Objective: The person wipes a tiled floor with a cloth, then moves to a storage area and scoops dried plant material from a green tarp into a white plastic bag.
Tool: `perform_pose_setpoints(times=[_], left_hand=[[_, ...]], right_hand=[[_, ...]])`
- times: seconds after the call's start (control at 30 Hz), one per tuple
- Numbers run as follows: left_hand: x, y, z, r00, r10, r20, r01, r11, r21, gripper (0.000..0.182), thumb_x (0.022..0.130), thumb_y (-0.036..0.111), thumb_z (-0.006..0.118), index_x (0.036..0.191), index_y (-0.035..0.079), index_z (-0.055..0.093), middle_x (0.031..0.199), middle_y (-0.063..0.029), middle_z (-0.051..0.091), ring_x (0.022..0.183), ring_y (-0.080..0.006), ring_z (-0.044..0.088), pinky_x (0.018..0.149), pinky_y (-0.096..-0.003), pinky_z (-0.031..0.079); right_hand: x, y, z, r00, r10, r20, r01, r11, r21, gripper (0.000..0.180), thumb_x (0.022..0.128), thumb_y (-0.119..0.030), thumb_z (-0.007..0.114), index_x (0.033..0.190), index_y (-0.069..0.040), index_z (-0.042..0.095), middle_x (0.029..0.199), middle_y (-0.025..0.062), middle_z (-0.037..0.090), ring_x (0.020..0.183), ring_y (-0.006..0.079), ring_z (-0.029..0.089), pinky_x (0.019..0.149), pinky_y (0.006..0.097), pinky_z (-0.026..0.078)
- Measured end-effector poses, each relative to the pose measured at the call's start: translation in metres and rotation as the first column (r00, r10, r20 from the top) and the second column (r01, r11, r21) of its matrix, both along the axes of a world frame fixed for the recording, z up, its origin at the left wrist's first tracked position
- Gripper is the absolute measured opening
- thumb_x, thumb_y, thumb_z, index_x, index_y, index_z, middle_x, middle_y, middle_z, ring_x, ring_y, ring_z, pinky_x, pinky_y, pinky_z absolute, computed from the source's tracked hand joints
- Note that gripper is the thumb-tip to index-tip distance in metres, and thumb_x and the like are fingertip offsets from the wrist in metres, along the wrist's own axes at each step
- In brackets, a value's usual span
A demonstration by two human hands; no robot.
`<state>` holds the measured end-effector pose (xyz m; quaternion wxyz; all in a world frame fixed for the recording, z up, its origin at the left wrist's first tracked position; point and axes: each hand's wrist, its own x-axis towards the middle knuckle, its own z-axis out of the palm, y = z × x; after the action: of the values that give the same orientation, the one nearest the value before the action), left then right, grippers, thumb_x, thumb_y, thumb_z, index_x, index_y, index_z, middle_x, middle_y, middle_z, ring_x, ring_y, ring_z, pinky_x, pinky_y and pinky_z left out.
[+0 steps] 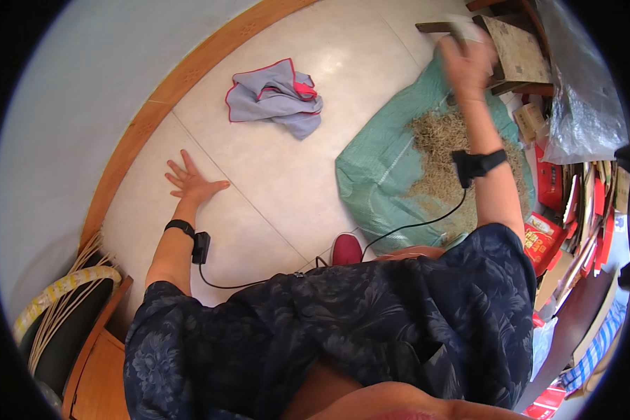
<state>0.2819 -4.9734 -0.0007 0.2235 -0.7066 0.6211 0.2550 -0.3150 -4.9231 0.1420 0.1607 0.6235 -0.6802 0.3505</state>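
My left hand (pixel 193 181) is spread over the pale tiled floor at the left, with nothing in it. My right hand (pixel 467 58), blurred, is at the upper right beside a small wooden stool (pixel 517 50). It seems to hold a whitish object (pixel 466 27), too blurred to name. Below that hand, a green woven plastic sack (pixel 373 168) lies flat, with a heap of dry brownish plant matter (pixel 441 139) on it. A crumpled grey cloth (pixel 275 102) with red edging lies on the floor between my hands.
Stacked flattened cardboard and red boxes (pixel 543 239) line the right side, below a clear plastic bag (pixel 583 115). A wooden skirting board (pixel 152 105) borders the wall. Thin sticks (pixel 65 315) and a wooden cabinet (pixel 102 375) stand at lower left. Black cables run from both forearm straps.
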Motion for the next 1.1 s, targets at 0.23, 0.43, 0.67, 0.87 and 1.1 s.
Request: perform_pose_setpoints(times=[0.23, 0.43, 0.67, 0.87, 1.1], left_hand=[[-0.033, -0.021, 0.026, 0.999, 0.026, -0.024, -0.026, 0.999, 0.020, 0.154, 0.051, 0.053, 0.092, 0.156, 0.023, -0.016, 0.161, -0.0210, -0.019, 0.149, -0.0436, -0.014, 0.112, -0.0716, 0.010], [-0.136, -0.069, 0.027, 0.976, -0.136, -0.172, 0.139, 0.990, 0.003, 0.155, 0.049, 0.052, 0.094, 0.157, 0.019, -0.013, 0.161, -0.0222, -0.018, 0.149, -0.0402, -0.016, 0.114, -0.0685, 0.005], [-0.159, -0.063, 0.017, 0.990, -0.142, 0.010, 0.140, 0.985, 0.101, 0.162, 0.048, 0.050, 0.095, 0.153, 0.021, -0.025, 0.157, -0.0252, -0.029, 0.145, -0.0450, -0.025, 0.113, -0.0686, 0.004], [-0.166, -0.072, 0.018, 0.989, -0.140, 0.049, 0.131, 0.980, 0.151, 0.163, 0.049, 0.050, 0.094, 0.152, 0.019, -0.028, 0.155, -0.0269, -0.031, 0.144, -0.0466, -0.027, 0.111, -0.0707, 0.003], [-0.159, -0.073, 0.008, 0.992, -0.128, 0.013, 0.125, 0.979, 0.163, 0.164, 0.049, 0.049, 0.095, 0.151, 0.016, -0.029, 0.153, -0.0299, -0.033, 0.142, -0.0502, -0.028, 0.110, -0.0717, 0.001]], right_hand=[[0.252, -0.049, -0.154, 0.853, 0.477, 0.211, -0.501, 0.638, 0.584, 0.074, 0.070, -0.035, 0.081, 0.138, -0.042, 0.051, 0.141, 0.0088, 0.048, 0.127, 0.0349, 0.044, 0.098, 0.0576, 0.043], [0.219, -0.060, -0.152, 0.760, 0.324, 0.564, -0.546, 0.789, 0.283, 0.044, 0.074, 0.000, 0.068, 0.112, -0.021, 0.072, 0.123, 0.0091, 0.061, 0.115, 0.0311, 0.055, 0.100, 0.0387, 0.047], [-0.009, -0.100, -0.152, 0.810, -0.222, 0.543, 0.300, 0.952, -0.058, 0.034, 0.072, -0.010, 0.068, 0.104, -0.001, 0.064, 0.107, 0.0211, 0.060, 0.102, 0.0394, 0.057, 0.093, 0.0443, 0.046], [-0.132, -0.177, -0.185, 0.707, -0.638, 0.304, 0.660, 0.750, 0.041, 0.054, 0.079, -0.026, 0.068, 0.124, 0.003, 0.060, 0.144, 0.0273, 0.039, 0.136, 0.0415, 0.036, 0.110, 0.0448, 0.035], [-0.156, -0.234, -0.205, 0.660, -0.747, 0.079, 0.410, 0.447, 0.795, 0.068, 0.071, -0.041, 0.064, 0.125, 0.000, 0.064, 0.141, 0.0191, 0.052, 0.136, 0.0370, 0.043, 0.113, 0.0492, 0.031]])
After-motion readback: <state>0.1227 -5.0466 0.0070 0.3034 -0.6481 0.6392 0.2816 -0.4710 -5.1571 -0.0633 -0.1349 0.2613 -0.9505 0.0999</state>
